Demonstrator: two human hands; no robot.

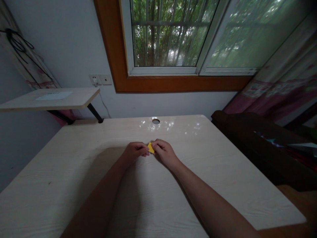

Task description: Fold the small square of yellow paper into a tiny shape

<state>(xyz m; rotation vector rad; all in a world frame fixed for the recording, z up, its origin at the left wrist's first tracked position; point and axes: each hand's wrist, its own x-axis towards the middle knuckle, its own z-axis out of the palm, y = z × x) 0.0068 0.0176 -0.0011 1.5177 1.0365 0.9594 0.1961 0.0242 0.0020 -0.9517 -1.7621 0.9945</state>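
A small yellow piece [150, 147], flat and maybe folded paper, sits between my two hands on the pale wooden table [74, 172]. My left hand [134, 151] has its fingers curled and pinches the piece's left edge. My right hand [163, 151] is curled too and pinches its right edge from above. Both hands rest low on the tabletop near the middle. Most of the yellow piece is hidden by my fingers.
A round cable hole [156, 121] lies in the table just beyond my hands. A small side shelf [49, 98] stands at the left, below wall sockets [100, 79]. A dark sofa or bench [262, 148] runs along the table's right edge. A window [173, 36] faces me.
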